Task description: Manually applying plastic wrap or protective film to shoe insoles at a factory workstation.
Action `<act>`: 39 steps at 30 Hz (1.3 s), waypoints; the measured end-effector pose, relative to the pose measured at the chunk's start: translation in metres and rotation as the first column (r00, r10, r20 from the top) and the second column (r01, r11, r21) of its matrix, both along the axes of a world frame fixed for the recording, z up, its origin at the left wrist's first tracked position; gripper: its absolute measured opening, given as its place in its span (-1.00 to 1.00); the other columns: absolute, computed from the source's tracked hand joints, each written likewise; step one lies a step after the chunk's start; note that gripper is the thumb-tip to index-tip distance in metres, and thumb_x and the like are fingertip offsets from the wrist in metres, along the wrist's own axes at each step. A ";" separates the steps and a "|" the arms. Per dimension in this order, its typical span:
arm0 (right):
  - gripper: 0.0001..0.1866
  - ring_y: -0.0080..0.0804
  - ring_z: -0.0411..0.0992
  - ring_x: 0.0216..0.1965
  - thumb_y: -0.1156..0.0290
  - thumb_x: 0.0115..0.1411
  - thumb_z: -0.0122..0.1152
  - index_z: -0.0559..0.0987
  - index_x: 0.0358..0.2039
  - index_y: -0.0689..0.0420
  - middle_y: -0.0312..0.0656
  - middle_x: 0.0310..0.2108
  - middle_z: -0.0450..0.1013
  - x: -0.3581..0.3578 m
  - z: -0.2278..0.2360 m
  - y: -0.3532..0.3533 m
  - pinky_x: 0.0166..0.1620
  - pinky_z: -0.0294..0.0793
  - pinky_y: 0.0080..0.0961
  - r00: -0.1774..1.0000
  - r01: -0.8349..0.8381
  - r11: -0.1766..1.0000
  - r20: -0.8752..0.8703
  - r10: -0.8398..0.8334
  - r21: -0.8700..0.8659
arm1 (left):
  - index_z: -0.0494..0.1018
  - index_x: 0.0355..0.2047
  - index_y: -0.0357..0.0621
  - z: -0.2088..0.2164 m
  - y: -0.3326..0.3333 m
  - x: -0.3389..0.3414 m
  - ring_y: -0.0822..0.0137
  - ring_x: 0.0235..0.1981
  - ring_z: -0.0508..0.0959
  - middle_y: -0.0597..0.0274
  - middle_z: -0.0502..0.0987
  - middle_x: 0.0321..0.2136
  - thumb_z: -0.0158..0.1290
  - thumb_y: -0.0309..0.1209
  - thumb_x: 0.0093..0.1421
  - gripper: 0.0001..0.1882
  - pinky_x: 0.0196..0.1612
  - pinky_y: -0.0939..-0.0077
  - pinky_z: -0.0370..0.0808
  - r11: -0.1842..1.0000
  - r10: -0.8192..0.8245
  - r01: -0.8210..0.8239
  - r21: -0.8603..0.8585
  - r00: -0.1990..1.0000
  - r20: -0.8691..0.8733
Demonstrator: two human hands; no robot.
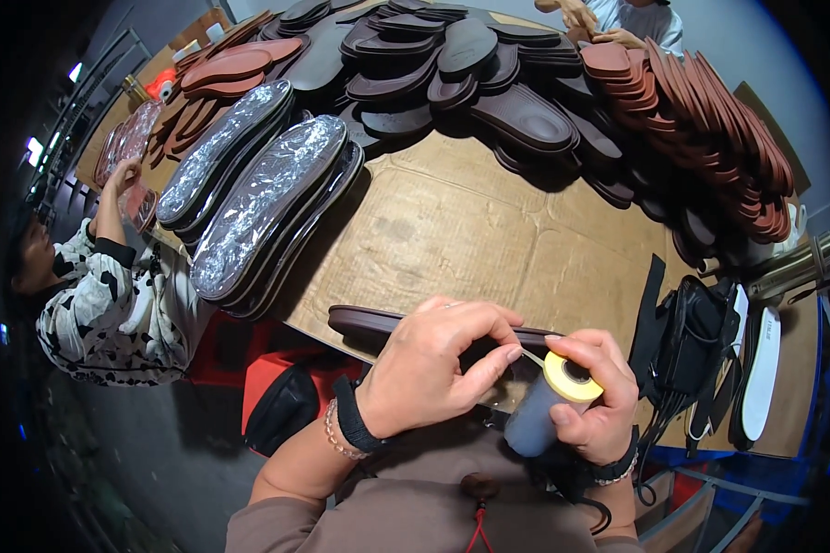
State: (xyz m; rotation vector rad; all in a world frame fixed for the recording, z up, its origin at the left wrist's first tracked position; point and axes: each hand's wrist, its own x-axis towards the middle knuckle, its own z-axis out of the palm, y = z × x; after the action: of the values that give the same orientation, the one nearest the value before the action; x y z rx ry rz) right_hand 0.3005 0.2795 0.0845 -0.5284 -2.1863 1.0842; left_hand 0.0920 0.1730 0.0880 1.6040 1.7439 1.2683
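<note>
In front of my body, my right hand [609, 405] is closed around a roll of translucent plastic film [532, 419] with a yellow ring at its upper end. The thumb and fingertips of my left hand [433, 355] are pinched together right beside that ring, on a thin strip of the film. Beneath my left hand, a dark brown shoe sole [364, 323] lies near the table's front edge, its middle covered by the hand. To the left, thick stacks of dark soles wrapped in shiny clear film [277, 198] rest on the table.
Dark brown soles [526, 120] are heaped across the back, with reddish-brown soles [710, 120] piled at right. A black bag [692, 323], a white sole [763, 373] and a brass-coloured cylinder [798, 267] lie at right. A co-worker [124, 304] is at left, another person [632, 23] behind.
</note>
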 end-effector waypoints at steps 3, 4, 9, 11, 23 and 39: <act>-0.42 -0.22 0.56 -0.17 0.21 -0.01 0.52 0.66 0.01 0.25 -0.01 -0.15 0.54 0.003 0.000 -0.002 -0.09 0.53 -0.42 1.000 0.027 1.000 0.012 -0.027 -0.006 | 0.68 -0.36 -0.14 0.000 0.000 0.001 0.22 -0.20 0.70 0.09 0.74 -0.17 0.35 -0.45 0.10 -0.90 -0.01 0.34 0.52 0.999 0.038 -0.038 0.010 0.997 0.066; -0.42 -0.22 0.56 -0.17 0.21 -0.01 0.52 0.66 0.01 0.25 -0.01 -0.15 0.54 0.004 0.000 -0.003 -0.09 0.53 -0.42 0.999 0.031 0.999 0.012 -0.031 -0.009 | 0.68 -0.36 -0.14 -0.001 0.000 0.001 0.22 -0.20 0.70 0.09 0.74 -0.17 0.35 -0.45 0.10 -0.90 -0.01 0.34 0.52 0.999 0.034 -0.035 0.008 0.997 0.066; -0.40 -0.22 0.57 -0.17 0.26 -0.08 0.57 0.67 -0.01 0.24 -0.03 -0.18 0.56 0.008 -0.003 -0.003 -0.08 0.55 -0.42 0.999 0.029 0.998 0.038 -0.027 -0.063 | 0.65 -0.44 -0.12 -0.003 0.002 0.002 0.17 -0.24 0.72 0.16 0.75 -0.27 0.36 -0.39 0.09 -0.88 -0.03 0.34 0.52 0.997 0.065 -0.066 0.042 0.998 0.023; -0.40 -0.24 0.55 -0.19 0.26 -0.11 0.59 0.67 -0.02 0.23 -0.06 -0.20 0.55 0.008 -0.001 -0.006 -0.10 0.54 -0.43 0.998 0.066 0.995 0.019 -0.065 -0.080 | 0.65 -0.45 -0.12 -0.003 0.002 0.003 0.18 -0.24 0.72 0.17 0.75 -0.27 0.35 -0.39 0.08 -0.89 -0.04 0.33 0.51 0.997 0.075 -0.075 0.033 0.997 0.011; -0.46 -0.31 0.49 -0.20 0.37 -0.14 0.56 0.72 -0.06 0.18 -0.10 -0.19 0.49 0.016 0.002 -0.004 -0.11 0.51 -0.45 0.991 0.130 0.990 0.048 -0.127 -0.058 | 0.59 -0.51 -0.11 0.001 0.007 0.006 0.24 -0.22 0.70 0.20 0.74 -0.27 0.38 -0.44 0.00 -0.86 0.00 0.33 0.49 0.993 0.102 -0.102 -0.064 0.995 -0.007; -0.51 -0.25 0.49 -0.27 0.43 -0.23 0.56 0.75 -0.15 0.07 -0.08 -0.22 0.43 0.012 0.007 -0.007 -0.20 0.56 -0.40 0.972 0.163 0.982 0.154 -0.176 0.096 | 0.47 -0.55 -0.07 0.011 0.009 0.013 0.20 -0.27 0.63 0.29 0.65 -0.37 0.24 -0.45 -0.01 -0.86 -0.05 0.33 0.39 0.979 0.095 -0.108 -0.173 0.992 -0.078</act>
State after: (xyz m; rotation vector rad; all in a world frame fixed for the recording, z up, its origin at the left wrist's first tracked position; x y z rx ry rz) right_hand 0.3127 0.2724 0.0917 -0.7748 -2.2667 0.8822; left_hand 0.1053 0.1823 0.0988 1.4907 1.9445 1.0793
